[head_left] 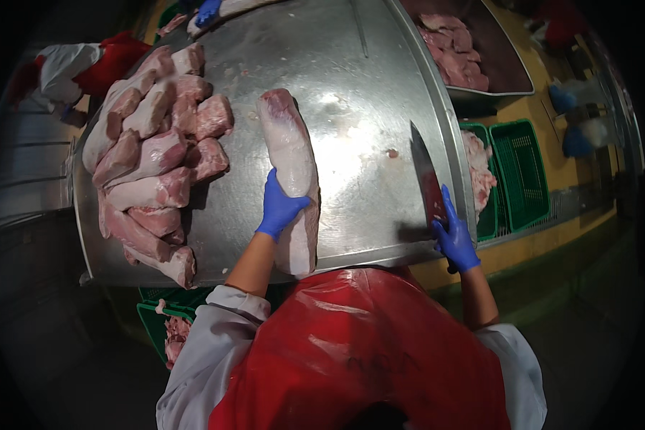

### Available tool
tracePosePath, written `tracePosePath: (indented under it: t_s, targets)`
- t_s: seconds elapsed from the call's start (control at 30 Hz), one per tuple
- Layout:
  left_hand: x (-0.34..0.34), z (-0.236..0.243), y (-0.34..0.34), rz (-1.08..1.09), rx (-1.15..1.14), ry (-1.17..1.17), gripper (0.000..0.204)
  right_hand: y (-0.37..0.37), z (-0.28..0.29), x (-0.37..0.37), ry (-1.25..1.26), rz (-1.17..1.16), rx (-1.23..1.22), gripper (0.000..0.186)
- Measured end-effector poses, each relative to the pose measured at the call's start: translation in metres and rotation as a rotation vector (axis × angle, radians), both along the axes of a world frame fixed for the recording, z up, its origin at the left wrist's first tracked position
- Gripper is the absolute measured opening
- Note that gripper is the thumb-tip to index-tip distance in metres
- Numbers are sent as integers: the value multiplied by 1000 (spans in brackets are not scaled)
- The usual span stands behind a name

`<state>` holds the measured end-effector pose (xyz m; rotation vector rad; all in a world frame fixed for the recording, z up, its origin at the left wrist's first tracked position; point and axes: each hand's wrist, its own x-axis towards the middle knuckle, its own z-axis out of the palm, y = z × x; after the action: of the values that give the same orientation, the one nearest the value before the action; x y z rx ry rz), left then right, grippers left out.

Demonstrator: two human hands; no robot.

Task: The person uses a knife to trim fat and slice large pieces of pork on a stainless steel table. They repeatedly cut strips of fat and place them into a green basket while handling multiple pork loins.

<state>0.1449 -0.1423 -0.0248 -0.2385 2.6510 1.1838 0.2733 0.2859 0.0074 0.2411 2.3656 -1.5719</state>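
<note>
A long pale pork loin (292, 158) lies lengthwise on the steel table (365, 86), its near end at the front edge. My left hand (282, 209), in a blue glove, grips it across the lower middle, with the thumb over the top and the fingers along its left side. Off to the right, my right hand (456, 241), also gloved in blue, holds a large knife (424, 168). Its wide blade points away from me, apart from the meat, and the fingers hide most of the dark handle.
Several cut loin pieces (150, 154) are heaped on the table's left. Beyond the right edge are a metal bin (512, 79) of meat and green crates (517, 172); another crate (150, 322) sits below at left. A co-worker's blue glove (208, 12) touches meat at the far edge.
</note>
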Motion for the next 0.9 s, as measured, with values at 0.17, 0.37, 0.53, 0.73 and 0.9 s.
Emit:
tracePosePath:
  t_s: [0.17, 0.37, 0.53, 0.73, 0.9]
  targets:
    - [-60, -4, 54, -119, -509, 140, 114, -12, -5, -60, -1, 108, 18, 81]
    - [-189, -52, 18, -306, -344, 442, 99, -108, -39, -205, -142, 211, -159, 79]
    - [-199, -45, 7, -332, 171, 296, 97, -171, -43, -300, -201, 106, -398, 81]
    - [-200, -61, -5, -374, 125, 364, 96, -202, -57, -342, -82, 143, -281, 84]
    - [-197, -55, 0, -328, 88, 344, 97, -204, -59, -285, -37, 283, -164, 85]
